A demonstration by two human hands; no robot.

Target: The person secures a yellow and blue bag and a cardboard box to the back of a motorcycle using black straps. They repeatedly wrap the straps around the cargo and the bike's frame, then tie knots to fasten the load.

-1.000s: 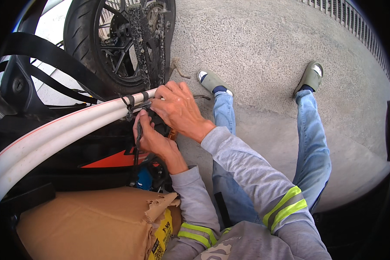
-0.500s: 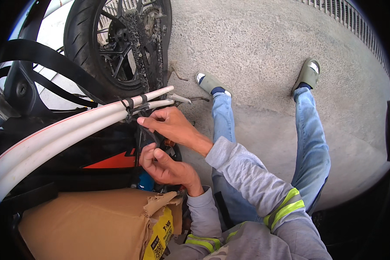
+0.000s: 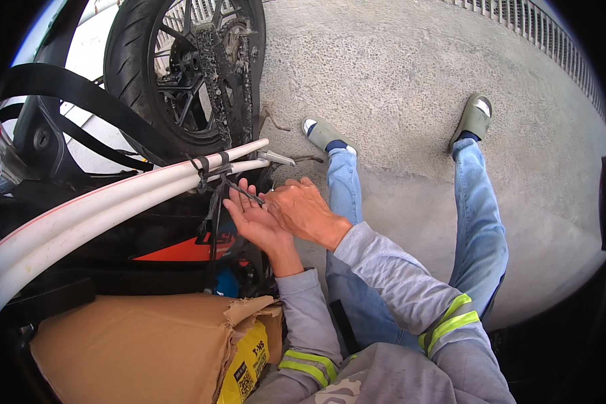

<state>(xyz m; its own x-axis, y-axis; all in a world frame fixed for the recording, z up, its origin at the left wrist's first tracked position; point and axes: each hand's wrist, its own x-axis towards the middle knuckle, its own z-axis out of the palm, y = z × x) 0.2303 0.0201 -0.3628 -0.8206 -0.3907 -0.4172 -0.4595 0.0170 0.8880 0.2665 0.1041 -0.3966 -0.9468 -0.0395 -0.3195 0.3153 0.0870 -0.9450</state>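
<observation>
White plastic pipes lie along the left side of a motorcycle, their ends bound with black strips. A black strip, twisted thin like a cord, runs from that binding to my right hand, whose fingers are closed on its end. My left hand is palm up with its fingers stretched out, under the strip and against my right hand. Loose black strip ends hang below the pipes, next to my left fingers.
The motorcycle's rear wheel stands beyond the pipes. A torn cardboard box sits near me on the left, below a black strap. My feet in green slides rest on rough concrete. A metal grate lies at the far right.
My left hand has turned palm up and moved away from me. My right hand has moved right from the binding, and the strip now stretches between the binding and its fingers.
</observation>
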